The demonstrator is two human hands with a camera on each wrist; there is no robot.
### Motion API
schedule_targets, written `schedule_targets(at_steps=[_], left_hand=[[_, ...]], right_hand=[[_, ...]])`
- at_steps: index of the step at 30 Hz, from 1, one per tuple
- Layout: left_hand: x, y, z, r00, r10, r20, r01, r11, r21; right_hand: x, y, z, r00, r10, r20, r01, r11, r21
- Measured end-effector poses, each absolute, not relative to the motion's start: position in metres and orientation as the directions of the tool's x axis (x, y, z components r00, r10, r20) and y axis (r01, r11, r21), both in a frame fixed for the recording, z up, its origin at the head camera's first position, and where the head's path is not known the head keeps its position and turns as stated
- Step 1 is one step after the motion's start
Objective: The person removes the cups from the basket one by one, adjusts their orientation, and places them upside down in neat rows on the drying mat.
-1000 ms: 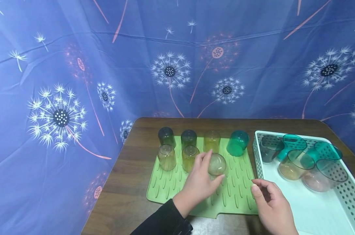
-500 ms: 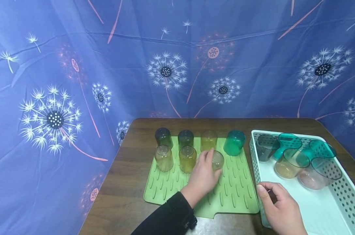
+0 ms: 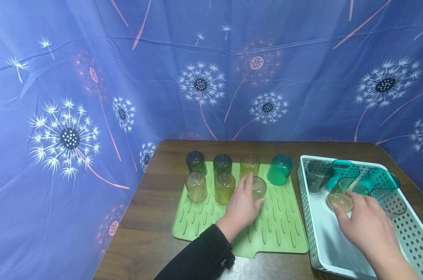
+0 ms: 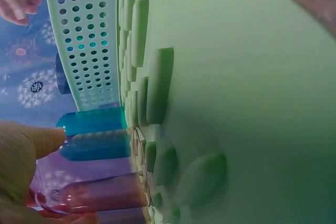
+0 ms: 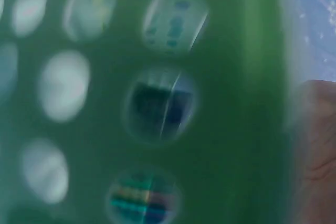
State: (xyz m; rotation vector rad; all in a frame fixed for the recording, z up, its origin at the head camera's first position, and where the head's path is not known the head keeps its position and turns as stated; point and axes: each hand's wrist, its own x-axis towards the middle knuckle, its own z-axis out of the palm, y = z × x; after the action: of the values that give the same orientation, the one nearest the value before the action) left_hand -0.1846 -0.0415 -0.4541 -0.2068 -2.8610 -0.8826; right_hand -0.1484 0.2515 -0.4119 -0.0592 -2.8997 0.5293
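A clear drinking glass (image 3: 259,188) stands upside down on the green drying mat (image 3: 187,227). My left hand (image 3: 241,208) holds it from the near left, fingers on its far left side and thumb at its near right. In the left wrist view, the thumb and fingers wrap the glass's base end, with its rim down at the mat. My right hand (image 3: 367,227) is over the pale green basket (image 3: 313,237), fingers and thumb spread at a pale amber glass (image 3: 340,201). It partly covers a pinkish glass (image 3: 390,200). The right wrist view shows mostly basket wall.
Several upside-down glasses occupy the mat: dark ones (image 3: 196,161) at the back left, yellow ones (image 3: 224,190) and a teal one (image 3: 280,171). Inside the basket are a grey glass (image 3: 316,177) and teal glasses (image 3: 344,171), upright. A patterned cloth (image 3: 155,77) hangs behind the table.
My right hand has moved right from the basket's near left edge to over the glasses inside, its fingers spreading. My left hand has closed around the clear glass, which now stands squarely on the mat.
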Motion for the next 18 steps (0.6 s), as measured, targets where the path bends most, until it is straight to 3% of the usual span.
schedule_targets(at_steps=[5,11,18], left_hand=[[-0.181,-0.043,-0.455,-0.980,0.089,0.176,0.173,0.820,0.546],[-0.172,-0.049,-0.451,-0.972,0.094,0.215,0.195,0.833,0.517],[-0.158,-0.058,-0.448,-0.961,0.096,0.260,0.224,0.822,0.524]], right_hand=[[-0.155,0.257,-0.425,-0.986,0.093,0.139,0.051,0.961,-0.273],[-0.159,0.256,-0.432,-0.972,0.133,0.195,0.074,0.956,-0.283],[-0.163,0.263,-0.430,-0.987,0.132,0.090,0.107,0.965,-0.241]])
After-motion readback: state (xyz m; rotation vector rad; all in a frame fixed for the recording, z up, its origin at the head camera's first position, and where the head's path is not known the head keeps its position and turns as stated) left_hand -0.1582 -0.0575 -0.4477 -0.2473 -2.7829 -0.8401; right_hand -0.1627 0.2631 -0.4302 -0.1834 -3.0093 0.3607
